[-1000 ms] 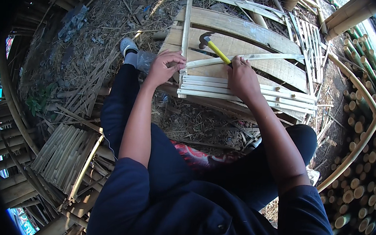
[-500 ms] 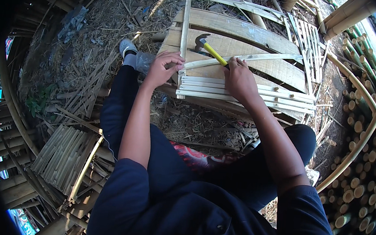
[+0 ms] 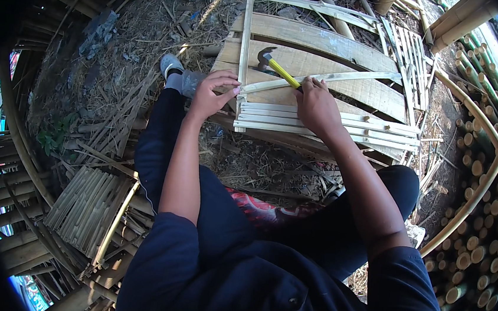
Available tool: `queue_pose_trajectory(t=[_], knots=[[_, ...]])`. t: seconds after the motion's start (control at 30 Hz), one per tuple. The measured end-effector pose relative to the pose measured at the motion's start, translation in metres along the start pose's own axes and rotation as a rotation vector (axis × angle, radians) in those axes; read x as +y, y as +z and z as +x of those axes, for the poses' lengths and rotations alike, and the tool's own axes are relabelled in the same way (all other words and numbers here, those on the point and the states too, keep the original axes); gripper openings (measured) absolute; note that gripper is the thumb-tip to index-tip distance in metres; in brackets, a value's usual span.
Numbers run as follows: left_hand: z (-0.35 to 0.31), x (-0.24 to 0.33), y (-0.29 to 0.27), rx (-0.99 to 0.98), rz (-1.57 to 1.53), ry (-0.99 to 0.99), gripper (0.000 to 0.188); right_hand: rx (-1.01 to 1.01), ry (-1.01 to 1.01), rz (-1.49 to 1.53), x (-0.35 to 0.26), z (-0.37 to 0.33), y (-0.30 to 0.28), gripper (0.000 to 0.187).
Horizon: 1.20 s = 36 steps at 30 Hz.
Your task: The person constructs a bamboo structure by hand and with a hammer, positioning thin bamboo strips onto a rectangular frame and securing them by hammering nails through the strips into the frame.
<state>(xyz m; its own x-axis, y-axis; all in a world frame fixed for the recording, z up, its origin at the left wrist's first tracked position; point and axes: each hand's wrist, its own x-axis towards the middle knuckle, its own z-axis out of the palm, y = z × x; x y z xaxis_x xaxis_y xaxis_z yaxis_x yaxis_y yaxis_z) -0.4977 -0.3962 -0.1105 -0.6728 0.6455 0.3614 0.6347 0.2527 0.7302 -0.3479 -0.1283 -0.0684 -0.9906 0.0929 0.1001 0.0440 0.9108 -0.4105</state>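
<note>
My right hand (image 3: 319,107) is wrapped round the yellow handle of a claw hammer (image 3: 284,74), its dark head up and to the left above the wooden planks (image 3: 324,39). My left hand (image 3: 211,95) has thumb and fingers closed at the left end of a pale diagonal bamboo slat (image 3: 350,77). That end meets an upright slat (image 3: 245,39) at the left of the plank surface. Any nail between the fingertips is too small to make out. Several parallel slats (image 3: 264,119) lie along the near edge, passing under my right wrist.
More slats form a grid (image 3: 407,68) at the right end of the planks. Cut bamboo poles (image 3: 477,253) are stacked at the right, behind a bent pole (image 3: 483,191). A bundle of short slats (image 3: 85,209) lies at the lower left. Straw and scraps litter the ground (image 3: 127,56).
</note>
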Motion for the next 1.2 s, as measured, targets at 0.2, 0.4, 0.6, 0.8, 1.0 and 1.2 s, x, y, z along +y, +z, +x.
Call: queue_pose_trajectory(t=[0.2,0.4,0.6,0.8,1.0,1.2], knots=[[0.002,0.002,-0.001,-0.022,-0.008,-0.039,0.022,0.037,-0.001,0.020,0.005,-0.002,0.004,0.039],[0.005,-0.005,-0.004,-0.035,0.020,-0.009,0.020,0.052,-0.015,0.015,0.005,-0.001,0.005,0.035],[0.009,-0.008,-0.004,-0.054,0.075,0.031,0.019,0.006,0.032,0.060,0.001,-0.003,-0.004,0.032],[0.005,-0.020,-0.003,-0.034,0.023,-0.003,0.020,-0.094,0.163,0.150,-0.031,-0.029,-0.029,0.029],[0.007,-0.021,-0.001,-0.009,0.061,0.034,0.020,-0.136,0.071,0.239,-0.041,-0.045,-0.015,0.031],[0.004,-0.023,0.000,0.018,0.069,0.057,0.019,-0.095,0.078,0.226,-0.052,-0.045,-0.016,0.029]])
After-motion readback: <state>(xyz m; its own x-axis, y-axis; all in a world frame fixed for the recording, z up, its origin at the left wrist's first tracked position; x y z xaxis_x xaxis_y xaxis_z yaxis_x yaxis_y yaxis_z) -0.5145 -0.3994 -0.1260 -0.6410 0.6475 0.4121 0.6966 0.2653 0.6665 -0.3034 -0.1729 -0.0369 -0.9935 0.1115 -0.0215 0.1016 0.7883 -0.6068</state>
